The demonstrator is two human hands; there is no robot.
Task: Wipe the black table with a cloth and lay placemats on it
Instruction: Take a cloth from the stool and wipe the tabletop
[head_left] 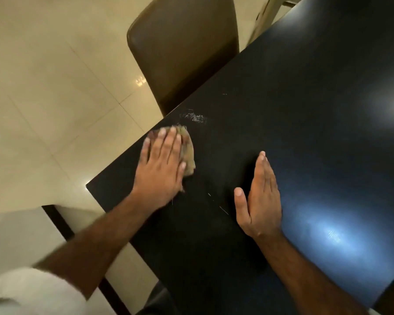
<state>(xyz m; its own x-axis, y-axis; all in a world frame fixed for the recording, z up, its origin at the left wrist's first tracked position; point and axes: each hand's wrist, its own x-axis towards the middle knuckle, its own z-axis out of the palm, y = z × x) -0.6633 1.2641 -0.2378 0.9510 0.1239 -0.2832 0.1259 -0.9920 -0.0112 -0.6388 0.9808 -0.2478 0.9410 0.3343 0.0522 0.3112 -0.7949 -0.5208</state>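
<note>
The black table (pixel 305 114) fills the right half of the view, its corner near the left at mid height. My left hand (pixel 162 164) lies flat with straight fingers on a small beige cloth (pixel 188 151), pressing it onto the table near the left edge. Just beyond the cloth is a patch of white smears (pixel 195 117). My right hand (pixel 259 196) rests on the table to the right, fingers straight and together, thumb out, holding nothing. A few fine white scratches or threads (pixel 223 210) lie between the hands. No placemat is in view.
A brown padded chair (pixel 182 48) stands against the table's left edge, beyond the cloth. Glossy cream floor tiles (pixel 55 87) spread on the left. A dark table leg (pixel 59 223) drops below the near corner. Part of another chair (pixel 266 17) shows at the top.
</note>
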